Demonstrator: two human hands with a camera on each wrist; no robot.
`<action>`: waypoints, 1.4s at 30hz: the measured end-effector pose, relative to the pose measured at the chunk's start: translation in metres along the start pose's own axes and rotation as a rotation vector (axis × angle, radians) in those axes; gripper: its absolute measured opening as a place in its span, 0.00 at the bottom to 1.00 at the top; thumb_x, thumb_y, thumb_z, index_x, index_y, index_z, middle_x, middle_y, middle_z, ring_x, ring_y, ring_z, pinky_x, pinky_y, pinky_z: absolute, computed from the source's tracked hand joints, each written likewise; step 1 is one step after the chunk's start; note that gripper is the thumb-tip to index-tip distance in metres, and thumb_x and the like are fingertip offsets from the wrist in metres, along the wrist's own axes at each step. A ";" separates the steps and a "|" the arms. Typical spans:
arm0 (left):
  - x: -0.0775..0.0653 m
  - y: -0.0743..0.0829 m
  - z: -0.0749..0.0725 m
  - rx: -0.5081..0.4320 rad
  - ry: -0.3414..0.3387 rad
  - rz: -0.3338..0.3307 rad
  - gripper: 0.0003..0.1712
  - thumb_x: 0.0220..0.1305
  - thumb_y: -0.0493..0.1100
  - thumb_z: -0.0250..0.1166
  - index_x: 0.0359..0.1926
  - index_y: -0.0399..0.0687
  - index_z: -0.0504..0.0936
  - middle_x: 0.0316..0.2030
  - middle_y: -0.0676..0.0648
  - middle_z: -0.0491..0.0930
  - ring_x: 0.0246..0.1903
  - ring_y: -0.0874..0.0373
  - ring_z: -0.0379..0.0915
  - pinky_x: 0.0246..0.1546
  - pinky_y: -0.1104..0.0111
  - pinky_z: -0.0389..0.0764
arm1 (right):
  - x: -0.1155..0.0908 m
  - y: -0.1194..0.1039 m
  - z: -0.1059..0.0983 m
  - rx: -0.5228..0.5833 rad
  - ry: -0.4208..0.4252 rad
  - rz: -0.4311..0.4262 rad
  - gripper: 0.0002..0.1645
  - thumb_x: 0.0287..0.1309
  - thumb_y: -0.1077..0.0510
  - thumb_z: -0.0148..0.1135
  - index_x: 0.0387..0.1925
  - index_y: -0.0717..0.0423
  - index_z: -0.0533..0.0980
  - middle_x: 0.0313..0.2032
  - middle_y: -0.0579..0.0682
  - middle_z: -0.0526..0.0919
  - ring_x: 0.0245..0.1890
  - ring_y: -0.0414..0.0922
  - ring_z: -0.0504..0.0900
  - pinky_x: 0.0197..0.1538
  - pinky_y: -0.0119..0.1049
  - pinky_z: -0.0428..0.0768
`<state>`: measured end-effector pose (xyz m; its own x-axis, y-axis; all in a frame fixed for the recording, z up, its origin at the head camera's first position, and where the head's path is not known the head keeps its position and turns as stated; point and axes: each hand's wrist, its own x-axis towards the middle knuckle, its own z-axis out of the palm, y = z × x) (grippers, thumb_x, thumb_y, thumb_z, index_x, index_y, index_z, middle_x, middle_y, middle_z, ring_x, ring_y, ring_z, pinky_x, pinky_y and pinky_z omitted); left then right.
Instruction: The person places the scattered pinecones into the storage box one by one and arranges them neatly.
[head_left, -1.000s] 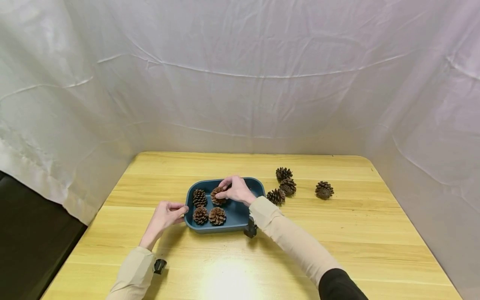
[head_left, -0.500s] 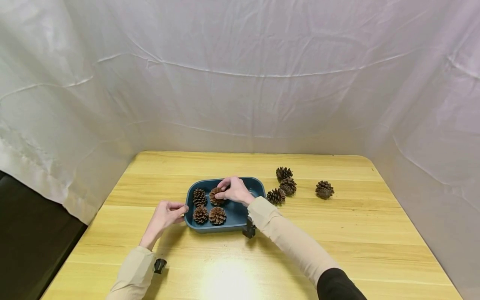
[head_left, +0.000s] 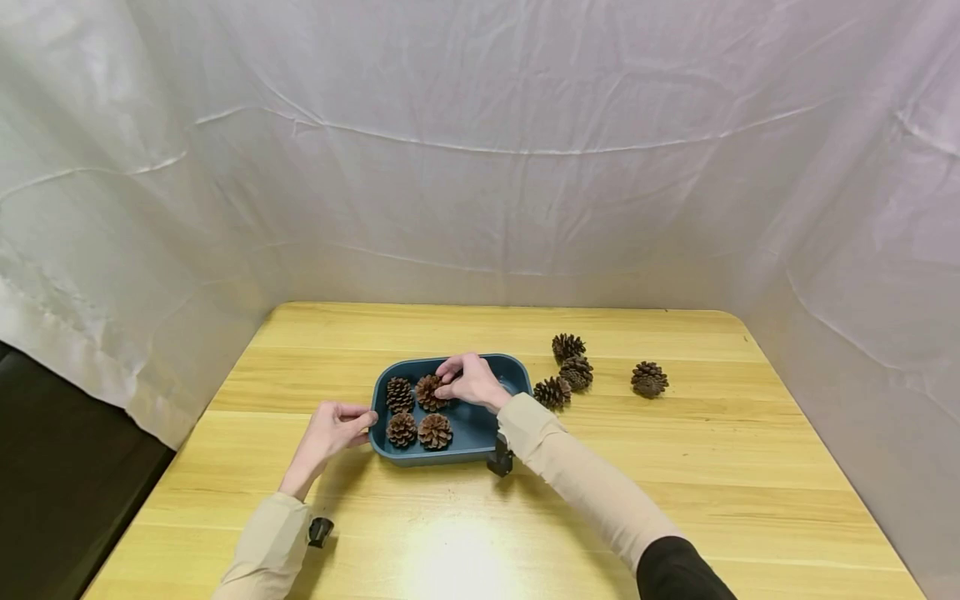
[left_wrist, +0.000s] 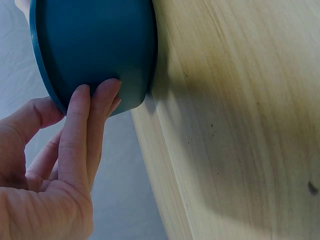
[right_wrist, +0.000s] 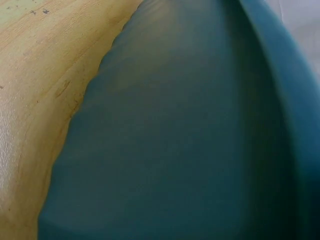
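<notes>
A dark blue rectangular tray (head_left: 474, 433) with rounded corners stands on the table, with several brown pine cones in its left half. My left hand (head_left: 333, 433) pinches the tray's left rim, thumb on top; in the left wrist view its fingers (left_wrist: 75, 135) lie against the outer wall. My right hand (head_left: 474, 383) reaches over the tray's far side, thumb and forefinger at the right side of the back-middle pine cone (head_left: 429, 392). Beside that cone sits another pine cone (head_left: 399, 394). The tray wall (right_wrist: 160, 130) fills most of the right wrist view, hiding the right fingers.
Just right of the tray, several pine cones (head_left: 576, 373) lie in a loose group. One more pine cone (head_left: 648, 379) lies farther right on the wooden table (head_left: 675, 483). A pale cloth (head_left: 487, 167) hangs behind the table and at its sides.
The back-middle pine cone has shifted slightly left and turned, and more of it shows beside the right fingers. The left hand and the tray have barely moved.
</notes>
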<state>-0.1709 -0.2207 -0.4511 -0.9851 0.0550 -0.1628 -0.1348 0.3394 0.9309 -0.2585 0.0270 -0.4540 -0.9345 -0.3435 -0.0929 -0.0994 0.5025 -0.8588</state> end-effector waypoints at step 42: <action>0.000 -0.002 0.000 -0.007 -0.005 0.010 0.20 0.69 0.33 0.62 0.54 0.17 0.76 0.50 0.25 0.82 0.38 0.56 0.88 0.41 0.71 0.91 | -0.066 0.037 -0.085 0.188 0.132 -0.198 0.23 0.59 0.62 0.71 0.55 0.66 0.79 0.47 0.68 0.84 0.40 0.42 0.83 0.43 0.30 0.87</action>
<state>-0.1701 -0.2217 -0.4529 -0.9859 0.0632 -0.1552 -0.1259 0.3319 0.9349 -0.2296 0.1362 -0.4369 -0.9409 -0.3078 0.1415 -0.2307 0.2763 -0.9330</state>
